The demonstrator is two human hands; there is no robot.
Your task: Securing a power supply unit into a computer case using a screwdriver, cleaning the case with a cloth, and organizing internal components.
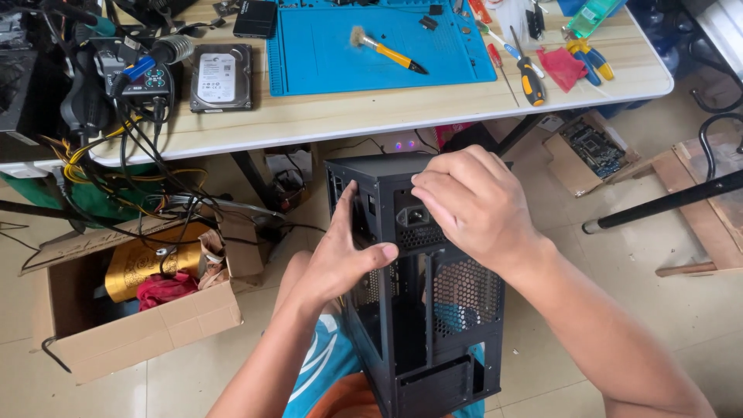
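A black computer case stands upright on my lap, its perforated rear panel facing me. My left hand grips the case's left rear edge, thumb across the panel and fingers inside the open side. My right hand rests on the top rear of the case, fingers curled over the power supply socket area. Whether it pinches a small part there is hidden.
A wooden table ahead holds a blue work mat, a brush, a hard drive, screwdrivers and tangled cables. An open cardboard box sits left on the floor. A circuit board lies right.
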